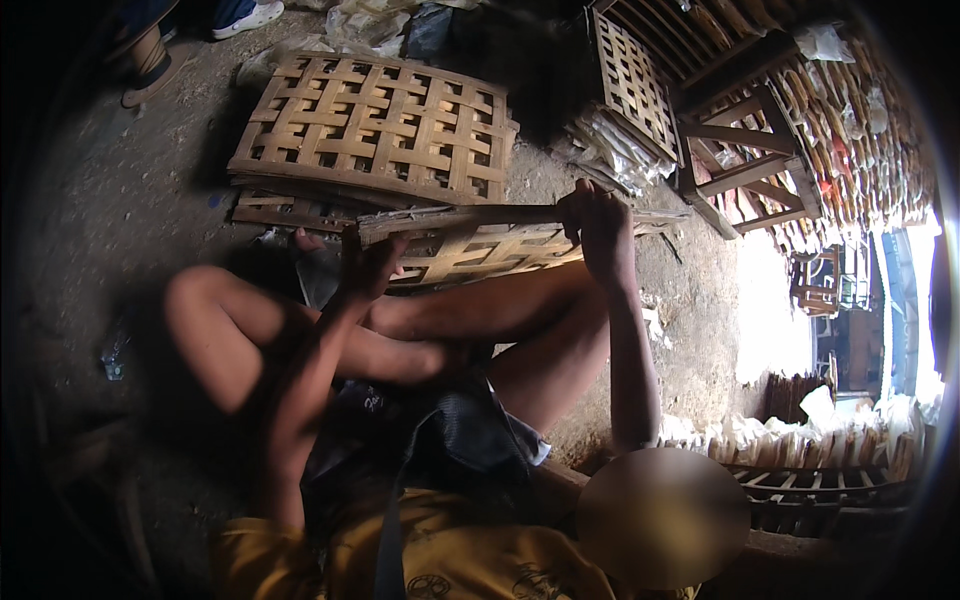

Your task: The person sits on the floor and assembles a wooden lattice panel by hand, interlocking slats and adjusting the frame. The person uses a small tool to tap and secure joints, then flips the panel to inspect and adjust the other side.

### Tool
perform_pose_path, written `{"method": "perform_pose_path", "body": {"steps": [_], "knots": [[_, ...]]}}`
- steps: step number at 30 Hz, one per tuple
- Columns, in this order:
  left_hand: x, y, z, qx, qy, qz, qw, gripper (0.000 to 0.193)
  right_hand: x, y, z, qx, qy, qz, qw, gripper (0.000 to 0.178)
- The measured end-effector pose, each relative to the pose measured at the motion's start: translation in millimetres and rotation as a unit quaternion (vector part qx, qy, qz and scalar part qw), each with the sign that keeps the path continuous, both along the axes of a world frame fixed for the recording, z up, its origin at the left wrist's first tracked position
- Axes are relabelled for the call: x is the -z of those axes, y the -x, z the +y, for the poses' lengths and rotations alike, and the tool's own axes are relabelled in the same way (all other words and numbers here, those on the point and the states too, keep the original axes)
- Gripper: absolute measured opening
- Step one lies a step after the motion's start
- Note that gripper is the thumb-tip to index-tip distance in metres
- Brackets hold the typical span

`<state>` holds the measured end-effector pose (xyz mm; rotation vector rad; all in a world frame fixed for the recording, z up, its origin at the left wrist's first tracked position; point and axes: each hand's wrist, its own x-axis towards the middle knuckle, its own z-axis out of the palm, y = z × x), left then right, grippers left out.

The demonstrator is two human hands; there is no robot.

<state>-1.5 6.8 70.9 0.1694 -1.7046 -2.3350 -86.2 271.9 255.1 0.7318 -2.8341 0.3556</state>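
A woven bamboo panel (470, 254) with a wooden edge strip stands tilted in front of my crossed legs. At its left end, my left hand (372, 266) is closed round the corner of the edge. Gripping the same edge farther right, my right hand (603, 225) has its fingers wrapped over the strip. The panel's lower part is hidden behind my leg. Just beyond lies a stack of similar panels, with a lattice panel (375, 128) on top.
More lattice panels (637, 85) and crumpled plastic (610, 150) are at the far right, near a wooden frame (750, 170). Rows of stacked slats line the right side. A small clear plastic piece (114, 360) lies on the floor at left. Another person's shoe (248, 20) shows at the far left.
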Motion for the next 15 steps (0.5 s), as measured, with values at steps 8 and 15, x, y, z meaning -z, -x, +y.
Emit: {"method": "perform_pose_path", "body": {"steps": [8,15], "knots": [[0.9,-4.7,-1.7,0.000,0.009,-0.015,1.000,0.032,-11.8,-16.4,-9.5,0.053,0.167,-0.094,0.980,0.019],[2.0,1.5,-2.5,0.005,0.010,0.003,1.000,0.032,-5.1,-16.3,-3.6,0.023,0.284,-0.054,0.957,0.011]]}}
